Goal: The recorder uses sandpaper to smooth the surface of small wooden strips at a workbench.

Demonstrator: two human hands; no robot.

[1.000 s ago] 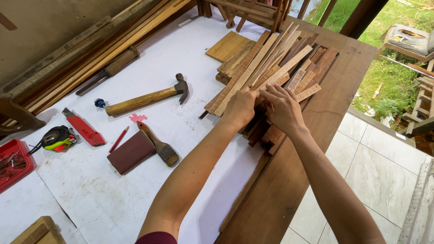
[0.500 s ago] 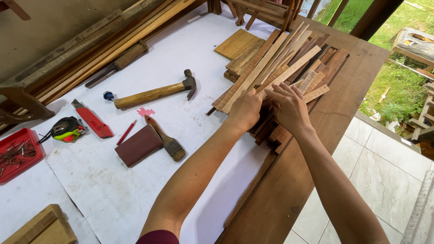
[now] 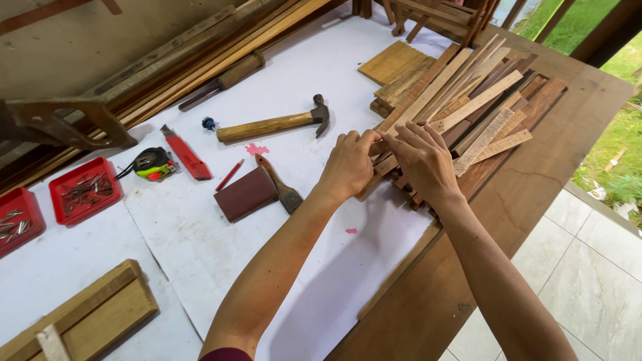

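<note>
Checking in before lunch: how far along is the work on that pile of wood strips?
Early. Both hands, left and right, rest on the strips, which lie in a loose, crossed pile. The hammer and nail trays sit apart, untouched. Nothing looks joined yet.

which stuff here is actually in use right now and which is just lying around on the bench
In use:
left hand and right hand, both on the pile of wooden slats

Lying about:
hammer
tape measure
red utility knife
red pencil
brush
dark red block
red trays of nails
</note>
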